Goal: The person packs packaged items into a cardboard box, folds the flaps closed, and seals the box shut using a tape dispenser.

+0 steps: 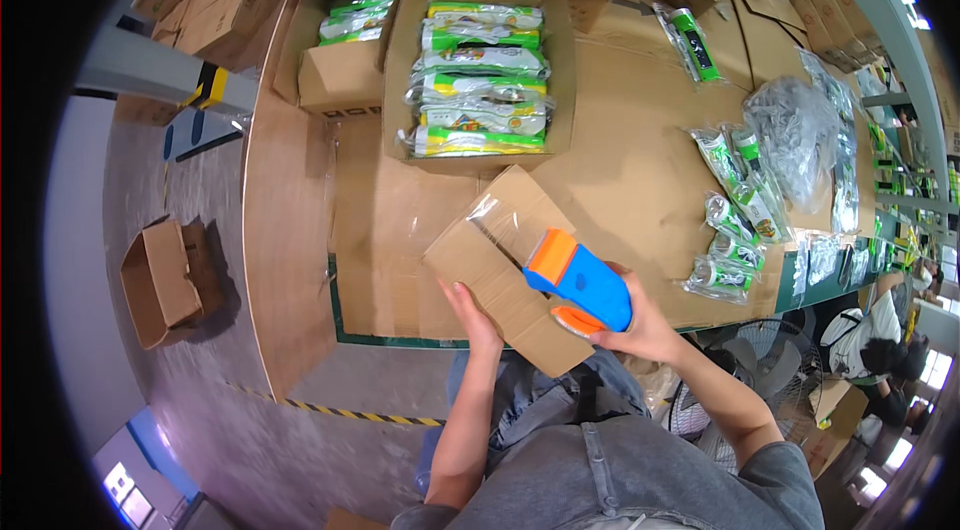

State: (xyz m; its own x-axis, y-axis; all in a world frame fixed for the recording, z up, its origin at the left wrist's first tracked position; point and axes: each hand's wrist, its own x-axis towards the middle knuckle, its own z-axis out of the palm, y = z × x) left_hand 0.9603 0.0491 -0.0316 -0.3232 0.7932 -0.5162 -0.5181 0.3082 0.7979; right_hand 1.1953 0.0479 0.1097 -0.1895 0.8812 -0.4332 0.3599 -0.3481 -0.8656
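Note:
A small brown cardboard box [470, 265] is tilted at the near edge of the table, in front of my body. My left hand [476, 325] grips its left side, with the thumb and fingers along the edge. A strip of clear tape shines near the far end of the dark gap between its flaps. In my right hand [645, 322] is a blue and orange tape dispenser [597, 292], held over the box's right side. My fingers wrap round its blue body; some are hidden behind it.
Beyond the small box stands an open carton [562, 80] filled with green and white plastic packs. Several similar packs [735, 170] lie at the right, beside a heap of clear plastic bags [790, 130]. A floor fan [760, 370] stands by my right arm. An opened box [165, 280] sits on the floor at left.

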